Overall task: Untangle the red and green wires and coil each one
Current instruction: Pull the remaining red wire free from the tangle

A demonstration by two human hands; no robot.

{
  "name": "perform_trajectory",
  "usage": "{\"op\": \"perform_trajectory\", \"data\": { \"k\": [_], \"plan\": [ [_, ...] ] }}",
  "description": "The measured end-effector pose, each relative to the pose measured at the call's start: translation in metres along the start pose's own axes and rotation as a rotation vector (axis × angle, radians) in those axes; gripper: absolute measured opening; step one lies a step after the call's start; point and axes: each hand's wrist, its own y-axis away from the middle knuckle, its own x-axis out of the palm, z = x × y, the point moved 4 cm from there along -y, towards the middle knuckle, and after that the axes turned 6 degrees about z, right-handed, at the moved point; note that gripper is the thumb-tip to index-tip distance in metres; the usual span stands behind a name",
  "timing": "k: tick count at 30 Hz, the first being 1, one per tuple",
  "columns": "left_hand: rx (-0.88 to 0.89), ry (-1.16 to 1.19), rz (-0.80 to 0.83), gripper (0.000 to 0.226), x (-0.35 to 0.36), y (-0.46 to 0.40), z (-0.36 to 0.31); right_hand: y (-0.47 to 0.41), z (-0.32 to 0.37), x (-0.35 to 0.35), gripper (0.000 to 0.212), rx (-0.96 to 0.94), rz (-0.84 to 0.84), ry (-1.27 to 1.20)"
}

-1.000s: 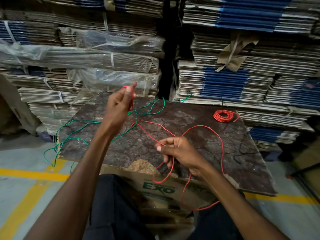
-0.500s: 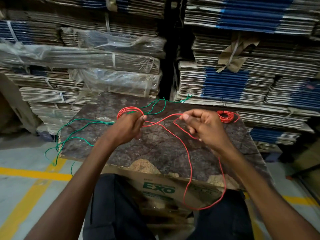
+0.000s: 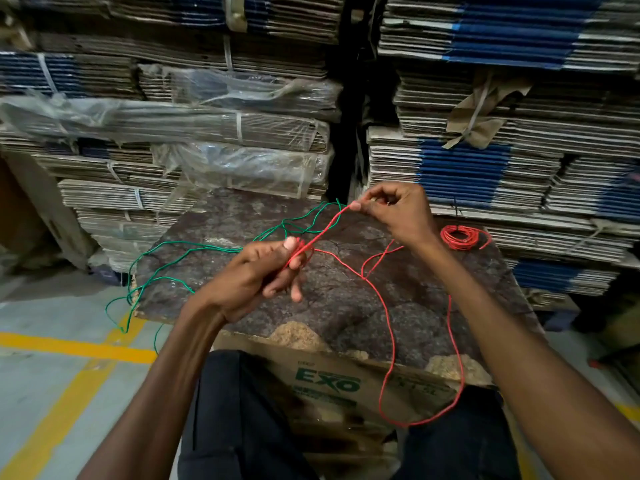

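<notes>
We read one text only: "EXO" in green capitals on the brown cardboard box [image 3: 349,386], lower centre of the frame, under the board's near edge. Smaller green print sits just below it and more to its right, too blurred for us to read.

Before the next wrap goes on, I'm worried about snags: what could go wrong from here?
1. The green wire crosses near the taut red wire stretched between the left hand and the right hand; a wrap might catch it.
2. The red slack hangs off the board toward the lap and could snag on its edge.
3. Green loops trail over the board's left edge and may drag.
</notes>
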Motion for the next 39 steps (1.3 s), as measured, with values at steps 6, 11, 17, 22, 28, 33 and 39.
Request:
{"op": "perform_trajectory", "data": {
  "k": [6, 11, 17, 22, 28, 33, 39],
  "plan": [
    [0.177, 0.474, 0.028, 0.027, 0.005, -0.003, -0.015, 0.008, -0.022, 0.028, 0.012, 0.131, 0.01, -0.189],
    [0.349, 0.734, 0.152, 0.04, -0.007, -0.017, -0.028, 0.037, -0.037, 0.048, 0.014, 0.277, 0.1, -0.294],
    [0.444, 0.538, -0.109, 0.033, -0.035, -0.028, -0.049, 0.083, -0.054, 0.064, 0.014, 0.386, 0.245, -0.246],
    [0.384, 0.397, -0.435, 0.037, -0.064, -0.04, -0.038, 0.111, -0.033, 0.069, 0.01, 0.315, 0.506, -0.176],
    [0.289, -0.443, -0.651, 0.031, -0.07, -0.038, -0.029, 0.116, 0.009, 0.042, 0.013, 0.187, 0.54, -0.157],
    [0.158, -1.195, -0.448, 0.044, -0.058, -0.04, -0.005, 0.094, 0.038, 0.016, 0.016, -0.002, 0.417, -0.021],
    [0.078, -1.061, -0.356, 0.036, -0.041, -0.029, 0.007, 0.058, 0.044, -0.002, 0.02, -0.116, 0.183, 0.13]
  ]
}}
